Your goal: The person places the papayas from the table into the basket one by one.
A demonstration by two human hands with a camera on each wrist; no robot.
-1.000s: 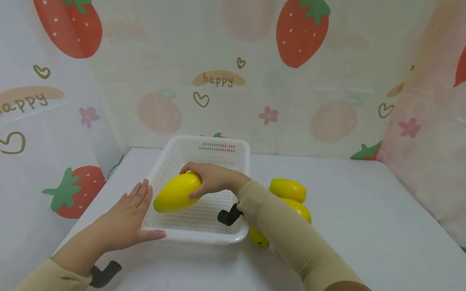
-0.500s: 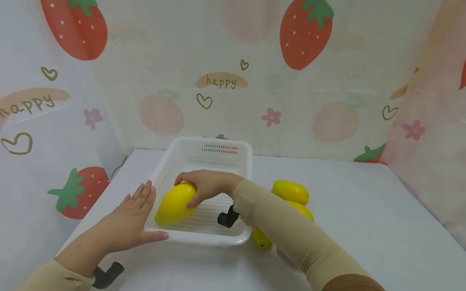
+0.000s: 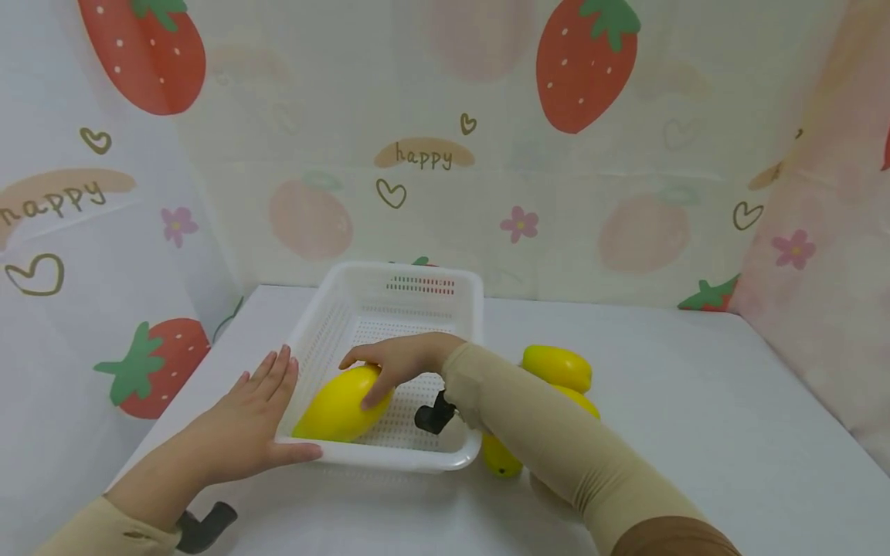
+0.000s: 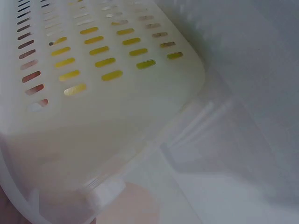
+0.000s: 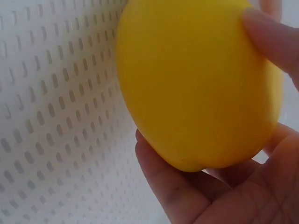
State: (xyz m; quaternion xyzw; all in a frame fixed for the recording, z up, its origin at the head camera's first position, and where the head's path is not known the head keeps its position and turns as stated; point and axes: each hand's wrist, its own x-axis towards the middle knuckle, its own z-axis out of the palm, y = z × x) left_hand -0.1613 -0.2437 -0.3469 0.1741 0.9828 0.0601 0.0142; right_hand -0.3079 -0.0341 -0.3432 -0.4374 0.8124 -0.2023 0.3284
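Note:
A large yellow mango (image 3: 339, 411) lies low inside the white perforated basket (image 3: 389, 457), at its front left corner. My right hand (image 3: 405, 363) reaches over the basket and holds the mango by its right end. In the right wrist view the thumb (image 5: 273, 44) rests on one side of the mango (image 5: 196, 88) and the fingers curl round its end. My left hand (image 3: 239, 421) lies along the basket's left side with straight fingers, its thumb at the front rim. Through the slots of the basket wall (image 4: 112, 107), yellow shows in the left wrist view.
To the right of the basket, several more yellow mangoes lie on the white table (image 3: 681, 417), among them a rear mango (image 3: 558, 368) and a front mango (image 3: 502, 457). The right sleeve (image 3: 549, 432) partly covers them. Strawberry-printed cloth (image 3: 431, 216) stands behind and at both sides.
The right hand has lowered the mango into the basket's front left corner, and its index finger has lifted a little from it. The left hand stays at the basket's side.

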